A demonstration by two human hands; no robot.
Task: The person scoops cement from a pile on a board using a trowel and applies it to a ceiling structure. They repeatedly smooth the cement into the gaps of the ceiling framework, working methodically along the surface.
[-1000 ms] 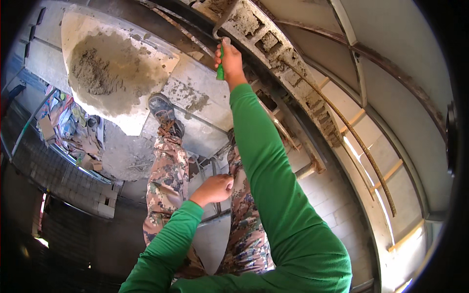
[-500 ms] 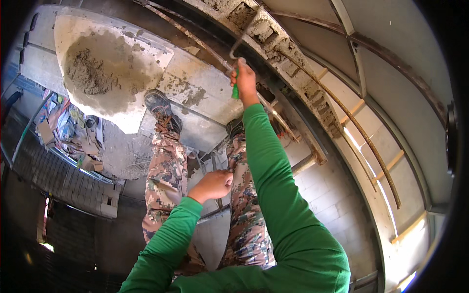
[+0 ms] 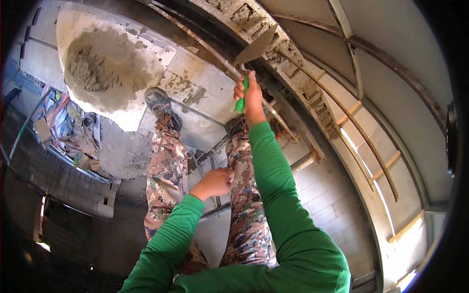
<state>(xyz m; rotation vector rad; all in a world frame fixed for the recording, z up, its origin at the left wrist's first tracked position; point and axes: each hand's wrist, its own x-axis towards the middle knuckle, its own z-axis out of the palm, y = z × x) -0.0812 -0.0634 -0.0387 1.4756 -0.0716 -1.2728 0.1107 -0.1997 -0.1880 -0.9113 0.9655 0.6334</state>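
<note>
My right hand [image 3: 253, 101] is closed around the green handle of a trowel [image 3: 259, 46]. The trowel's pointed metal blade is in view, its tip over the edge of a row of hollow blocks [image 3: 313, 95] with rough mortar on top. A dark gap runs along the near side of the blocks, below the blade. My left hand [image 3: 214, 183] is curled into a fist in front of my right leg, and nothing shows in it. To the left, a heap of wet grey mortar [image 3: 90, 68] lies on a pale board [image 3: 128, 121].
My shoes [image 3: 163, 108] stand on planks [image 3: 198, 124] spattered with mortar. A rusty pipe [image 3: 195, 39] runs between planks and wall. A bent ribbed steel bar [image 3: 359, 129] sticks out from the blocks. Below left lies a pile of rubbish [image 3: 63, 122].
My right hand has moved slightly down and to the right. The trowel has turned, so its blade now shows broad instead of edge-on. My left hand has hardly moved.
</note>
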